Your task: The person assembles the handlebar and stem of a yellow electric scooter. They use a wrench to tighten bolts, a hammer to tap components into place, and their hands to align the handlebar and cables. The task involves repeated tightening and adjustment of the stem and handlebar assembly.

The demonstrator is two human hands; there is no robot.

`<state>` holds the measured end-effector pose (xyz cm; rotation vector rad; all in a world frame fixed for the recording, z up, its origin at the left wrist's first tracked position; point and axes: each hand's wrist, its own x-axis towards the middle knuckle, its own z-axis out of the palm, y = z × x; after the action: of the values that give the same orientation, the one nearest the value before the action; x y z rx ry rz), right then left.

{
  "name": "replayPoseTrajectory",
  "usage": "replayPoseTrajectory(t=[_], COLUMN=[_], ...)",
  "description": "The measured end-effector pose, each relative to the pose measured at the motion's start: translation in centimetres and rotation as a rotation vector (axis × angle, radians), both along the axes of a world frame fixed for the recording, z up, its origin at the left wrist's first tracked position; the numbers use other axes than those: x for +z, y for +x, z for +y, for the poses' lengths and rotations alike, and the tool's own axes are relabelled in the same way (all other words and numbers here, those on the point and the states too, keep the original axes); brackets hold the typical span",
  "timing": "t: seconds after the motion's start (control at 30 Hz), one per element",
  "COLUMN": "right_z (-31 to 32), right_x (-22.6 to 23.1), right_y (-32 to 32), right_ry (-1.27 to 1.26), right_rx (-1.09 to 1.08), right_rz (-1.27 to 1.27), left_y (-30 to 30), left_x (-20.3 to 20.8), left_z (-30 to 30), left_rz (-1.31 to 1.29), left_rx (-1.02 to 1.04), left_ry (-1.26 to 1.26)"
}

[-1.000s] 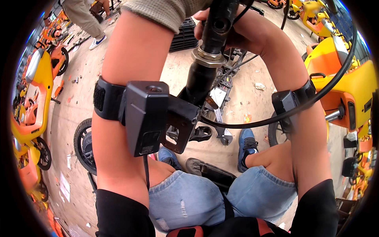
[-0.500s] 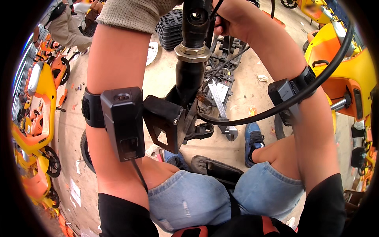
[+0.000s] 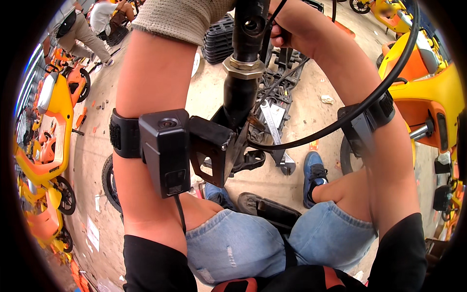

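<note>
A black steering column (image 3: 241, 92) with a brass-coloured nut (image 3: 243, 67) rises between my arms, with a black metal bracket (image 3: 214, 151) at its lower end. My left hand (image 3: 182, 18), in a beige knitted glove, reaches past the column's left side; its fingers lie beyond the upper edge. Just right of the column's top, my bare right hand (image 3: 281, 35) has curled fingers beside thin black cables, and what they hold is hidden. A thick black cable (image 3: 335, 126) loops from the bracket up across my right forearm.
An adjustable wrench (image 3: 270, 121) lies on the black vehicle frame (image 3: 284, 90) below. A black plastic crate (image 3: 219, 41) stands beyond. Yellow-orange scooters (image 3: 53, 131) line both sides. Two people are at the far left, one standing (image 3: 80, 36), one seated (image 3: 104, 17).
The column and bracket have shifted slightly right in view, along with my left arm. The thick cable's loop sits further left at the top. My right fingers stay curled.
</note>
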<state>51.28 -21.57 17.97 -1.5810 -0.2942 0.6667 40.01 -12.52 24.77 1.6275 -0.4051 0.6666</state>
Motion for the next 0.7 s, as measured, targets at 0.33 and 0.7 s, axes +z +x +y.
replayPoseTrajectory(t=[0.33, 0.7], right_z=[-0.2, -0.9], right_x=[0.3, 1.7], right_y=[-0.4, -1.3], right_ry=[0.045, 0.143], right_rx=[0.041, 0.147], right_rz=[-0.008, 0.017], left_y=[-1.1, 1.3], left_x=[1.3, 1.0], left_z=[0.3, 1.3], left_rz=[0.185, 0.2], left_rx=[-0.108, -0.29], left_ry=[-0.005, -0.16])
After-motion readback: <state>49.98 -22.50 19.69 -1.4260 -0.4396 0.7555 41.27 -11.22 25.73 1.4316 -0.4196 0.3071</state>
